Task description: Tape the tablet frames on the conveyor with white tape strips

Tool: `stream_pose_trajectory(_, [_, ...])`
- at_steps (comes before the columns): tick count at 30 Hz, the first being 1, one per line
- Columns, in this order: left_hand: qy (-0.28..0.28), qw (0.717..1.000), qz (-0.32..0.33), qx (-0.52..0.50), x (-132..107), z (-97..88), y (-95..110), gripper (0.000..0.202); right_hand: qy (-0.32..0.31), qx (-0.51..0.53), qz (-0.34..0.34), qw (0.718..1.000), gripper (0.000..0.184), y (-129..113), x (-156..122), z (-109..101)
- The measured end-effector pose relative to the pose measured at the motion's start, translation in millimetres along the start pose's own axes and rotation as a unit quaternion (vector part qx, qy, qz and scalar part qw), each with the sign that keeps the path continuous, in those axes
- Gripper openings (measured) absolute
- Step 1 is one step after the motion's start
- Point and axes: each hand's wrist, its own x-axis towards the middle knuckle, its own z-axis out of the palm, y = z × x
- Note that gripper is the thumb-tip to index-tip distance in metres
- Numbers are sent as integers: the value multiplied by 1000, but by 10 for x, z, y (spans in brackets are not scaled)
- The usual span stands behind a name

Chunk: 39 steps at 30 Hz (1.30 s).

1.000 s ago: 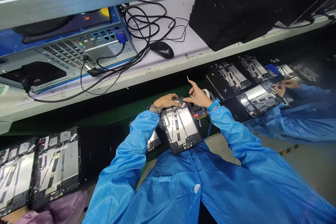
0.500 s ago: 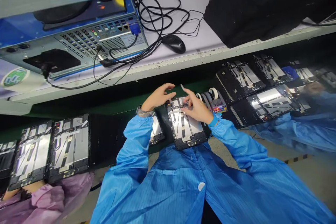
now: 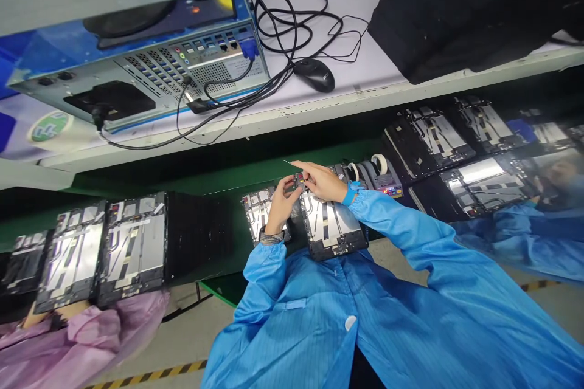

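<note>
An opened tablet (image 3: pixel 335 228), its silver inside facing up, lies on the bench in front of me. At its upper left corner my left hand (image 3: pixel 280 202) has thumb and index finger bent close together; what they grip is too small to make out. My right hand (image 3: pixel 325 182) reaches over the tablet's top end with fingers curled, partly hiding it. A thin pale strip (image 3: pixel 287 162) sticks out from its index fingertip. What its other fingers pinch is hidden. Another opened tablet (image 3: pixel 258 209) lies left of the first, partly behind my left hand.
Tape rolls sit in a grey dispenser (image 3: pixel 387 177) to the right. More opened tablets (image 3: pixel 132 243) lie on the left, by a co-worker's pink sleeve (image 3: pixel 95 328), and others (image 3: pixel 438 134) on the right. Above are a shelf edge (image 3: pixel 274 115), a computer (image 3: pixel 182 67), cables and a mouse (image 3: pixel 314 75).
My left hand has come down and right to the tablet's upper left corner, its fingers closing in. The right hand has moved left across the top end, turning the strip. The view has shifted slightly.
</note>
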Motion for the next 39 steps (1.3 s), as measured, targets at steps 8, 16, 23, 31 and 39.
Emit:
stream_pose_trajectory(8, [37, 998, 5, 44, 43, 68, -89, 50, -41, 0, 0, 999, 69, 100, 7, -10])
stream_pose_trajectory(16, [30, 999, 4, 22, 116, 105, -137, 49, 22, 53, 57, 997, 60, -42, -111, -62])
stream_pose_trajectory(23, [21, 998, 39, 38, 106, 103, -16, 53, 36, 582, 195, 789, 47, -424, -582, -20])
stream_pose_trajectory(31, [13, 998, 52, 43, 65, 131, 28, 54, 78, 704, 268, 653, 44, -453, -662, 371])
stream_pose_trajectory(39, [16, 997, 72, 20, 51, 155, 26, 45, 69, 712, 275, 642, 46, -468, -668, 372])
